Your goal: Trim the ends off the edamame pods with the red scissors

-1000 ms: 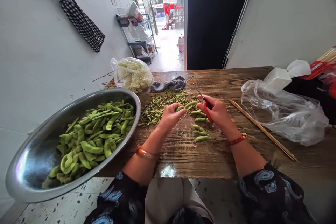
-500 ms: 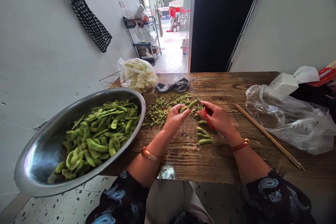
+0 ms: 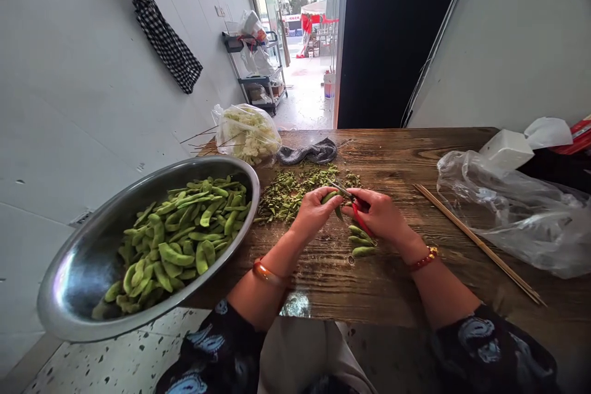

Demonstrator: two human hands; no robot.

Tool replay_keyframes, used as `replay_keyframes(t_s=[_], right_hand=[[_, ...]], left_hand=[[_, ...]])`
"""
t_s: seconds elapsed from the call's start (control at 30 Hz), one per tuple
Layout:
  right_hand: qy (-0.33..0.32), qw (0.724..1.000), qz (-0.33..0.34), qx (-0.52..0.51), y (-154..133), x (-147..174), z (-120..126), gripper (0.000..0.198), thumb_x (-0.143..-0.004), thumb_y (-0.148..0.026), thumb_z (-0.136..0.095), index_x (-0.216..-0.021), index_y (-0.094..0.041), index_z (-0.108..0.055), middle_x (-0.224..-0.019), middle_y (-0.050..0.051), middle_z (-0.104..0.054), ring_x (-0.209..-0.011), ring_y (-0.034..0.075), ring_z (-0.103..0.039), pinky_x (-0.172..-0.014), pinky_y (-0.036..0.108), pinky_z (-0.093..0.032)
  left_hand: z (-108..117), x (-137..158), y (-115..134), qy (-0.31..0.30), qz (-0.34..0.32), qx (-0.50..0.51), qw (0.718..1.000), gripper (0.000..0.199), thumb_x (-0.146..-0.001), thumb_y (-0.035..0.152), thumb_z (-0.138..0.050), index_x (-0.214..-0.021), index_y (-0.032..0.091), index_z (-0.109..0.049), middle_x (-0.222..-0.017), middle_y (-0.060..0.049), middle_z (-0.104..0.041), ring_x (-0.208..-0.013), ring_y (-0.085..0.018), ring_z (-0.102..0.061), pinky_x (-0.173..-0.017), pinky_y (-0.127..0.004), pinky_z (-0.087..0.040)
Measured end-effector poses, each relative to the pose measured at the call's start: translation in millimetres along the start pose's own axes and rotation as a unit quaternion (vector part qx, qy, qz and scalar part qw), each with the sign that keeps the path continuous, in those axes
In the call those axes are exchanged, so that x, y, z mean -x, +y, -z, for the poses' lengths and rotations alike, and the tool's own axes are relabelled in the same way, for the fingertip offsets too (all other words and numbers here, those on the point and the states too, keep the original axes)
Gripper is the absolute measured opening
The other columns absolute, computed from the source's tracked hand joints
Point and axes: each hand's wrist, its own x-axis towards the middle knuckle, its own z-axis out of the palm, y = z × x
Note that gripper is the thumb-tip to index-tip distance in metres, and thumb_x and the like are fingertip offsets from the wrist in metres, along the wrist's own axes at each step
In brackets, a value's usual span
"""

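Note:
Between the fingers of my left hand [image 3: 314, 212] are green edamame pods [image 3: 329, 197], partly hidden by the fingers. My right hand [image 3: 379, 217] grips red-handled scissors [image 3: 361, 219], whose metal blades reach across to the pods by my left fingertips. Below the right hand, a few whole pods [image 3: 363, 251] lie on the wooden table [image 3: 318, 283]. Behind my left hand spreads a heap of small green trimmings [image 3: 289, 189]. A large steel bowl [image 3: 60, 280] full of edamame pods stands at the left, tilted in view.
A clear bag of pale vegetable pieces [image 3: 249, 134] and a grey cloth [image 3: 308, 152] lie at the table's back. To the right are thin wooden sticks [image 3: 478, 243], a crumpled plastic bag [image 3: 521, 215] and a white box [image 3: 506, 149]. A shelf cart [image 3: 261, 71] stands by the doorway.
The pod that stuck out up and right from my left fingers now points downward. The scissor blades have moved left, closer to my left fingertips. The view has shifted slightly.

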Motion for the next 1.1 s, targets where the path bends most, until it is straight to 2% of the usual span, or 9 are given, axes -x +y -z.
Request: replay_keyframes(t_s=[0.53,0.77,1.1], right_hand=[[-0.031,0.997,0.056,0.047,5.8,0.2,-1.7,0.053,-0.074,-0.046,-0.072,-0.119,-0.020,-0.060,-0.082,0.003,-0.061,-0.071,0.017,-0.057,-0.070,0.031,-0.047],[-0.038,0.999,0.025,0.015,2.6,1.8,-1.1,0.050,-0.077,-0.046,-0.069,-0.118,-0.018,-0.061,-0.080,0.002,-0.061,-0.068,0.015,-0.055,-0.066,0.029,-0.046],[-0.040,0.999,0.025,0.018,6.9,1.6,-4.0,0.046,-0.080,-0.046,-0.066,-0.115,-0.016,-0.066,-0.077,0.004,-0.064,-0.065,0.015,-0.054,-0.064,0.027,-0.043]], left_hand=[[3.2,-0.8,-2.6,-0.008,-0.028,-0.013,1.000,0.026,-0.070,0.038,-0.073,-0.084,0.016,-0.071,-0.058,0.000,-0.058,-0.055,-0.010,-0.047,-0.053,-0.021,-0.035],[7.5,-5.2,-7.6,-0.032,-0.080,-0.109,0.990,0.026,-0.077,0.038,-0.067,-0.087,0.013,-0.071,-0.076,-0.003,-0.064,-0.069,-0.011,-0.051,-0.064,-0.021,-0.041],[7.2,-5.6,-5.2,-0.026,-0.062,-0.138,0.988,0.029,-0.077,0.040,-0.065,-0.086,0.013,-0.070,-0.059,0.002,-0.055,-0.059,-0.009,-0.046,-0.057,-0.020,-0.037]])
